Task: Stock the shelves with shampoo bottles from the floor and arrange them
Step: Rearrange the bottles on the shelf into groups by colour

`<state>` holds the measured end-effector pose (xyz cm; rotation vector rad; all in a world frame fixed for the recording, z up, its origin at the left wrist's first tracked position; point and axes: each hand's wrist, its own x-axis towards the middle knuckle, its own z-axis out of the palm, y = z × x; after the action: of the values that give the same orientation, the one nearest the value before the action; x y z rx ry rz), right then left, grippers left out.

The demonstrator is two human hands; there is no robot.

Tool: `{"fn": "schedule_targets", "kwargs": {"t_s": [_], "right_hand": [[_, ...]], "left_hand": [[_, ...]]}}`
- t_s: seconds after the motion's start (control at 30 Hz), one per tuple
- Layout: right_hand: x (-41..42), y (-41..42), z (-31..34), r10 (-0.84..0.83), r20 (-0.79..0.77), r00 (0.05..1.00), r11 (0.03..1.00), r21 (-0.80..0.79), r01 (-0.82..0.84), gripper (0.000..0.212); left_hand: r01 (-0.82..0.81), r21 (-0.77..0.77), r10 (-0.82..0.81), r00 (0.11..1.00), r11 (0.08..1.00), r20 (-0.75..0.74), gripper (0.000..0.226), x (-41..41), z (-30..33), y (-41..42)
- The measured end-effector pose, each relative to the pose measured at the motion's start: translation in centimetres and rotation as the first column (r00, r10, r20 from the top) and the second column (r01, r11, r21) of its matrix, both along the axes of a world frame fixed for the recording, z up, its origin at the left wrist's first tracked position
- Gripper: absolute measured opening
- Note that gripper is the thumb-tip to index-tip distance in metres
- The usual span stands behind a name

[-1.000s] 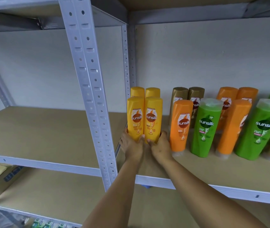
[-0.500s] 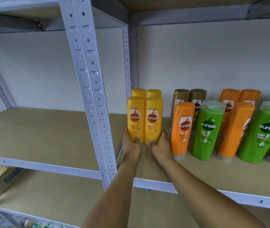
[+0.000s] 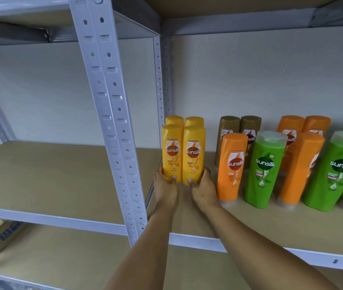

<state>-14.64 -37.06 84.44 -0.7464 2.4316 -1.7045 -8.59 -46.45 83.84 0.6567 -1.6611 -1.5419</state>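
Note:
Two yellow shampoo bottles stand side by side at the left end of the shelf board [image 3: 260, 227]. My left hand [image 3: 165, 188] grips the base of the left yellow bottle [image 3: 172, 151]. My right hand [image 3: 203, 189] grips the base of the right yellow bottle [image 3: 194, 153]. Two more yellow bottles [image 3: 184, 121] stand right behind them, only their tops showing. To the right stand an orange bottle [image 3: 232, 166], a green bottle [image 3: 263, 170], another orange bottle [image 3: 299, 168] and another green bottle [image 3: 335, 172], with gold bottles [image 3: 239, 124] and orange ones behind.
A grey perforated upright post [image 3: 112, 126] rises just left of my hands. Left of it lies a bare shelf bay [image 3: 51, 174]. A lower shelf [image 3: 62, 258] shows beneath, with a cardboard box [image 3: 1, 235] at the far left. The wall sits close behind the bottles.
Both hands have pushed the front pair of yellow bottles a little further back toward the rear pair and set them more upright. The other bottles have not moved.

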Motion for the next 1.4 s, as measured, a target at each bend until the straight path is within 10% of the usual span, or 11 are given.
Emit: {"fn": "schedule_targets", "kwargs": {"t_s": [0.57,0.8,1.4], "right_hand": [[-0.4,-0.8,-0.1,-0.031,-0.028,0.999,0.999,0.026,0.031,0.048],[-0.7,-1.0,-0.1,-0.047,0.005,0.999,0.998,0.032,0.047,0.049],[-1.7,-1.6,0.4,-0.052,0.003,0.999,0.995,0.086,0.051,0.047]], "left_hand": [[0.082,0.048,-0.08,0.996,0.995,-0.036,0.05,-1.3,0.0,-0.9],[-0.087,-0.103,0.108,0.97,0.991,0.217,0.057,-2.3,-0.6,-1.5],[0.012,-0.031,-0.009,0.995,0.999,0.096,0.05,-2.4,-0.2,-1.9]]}}
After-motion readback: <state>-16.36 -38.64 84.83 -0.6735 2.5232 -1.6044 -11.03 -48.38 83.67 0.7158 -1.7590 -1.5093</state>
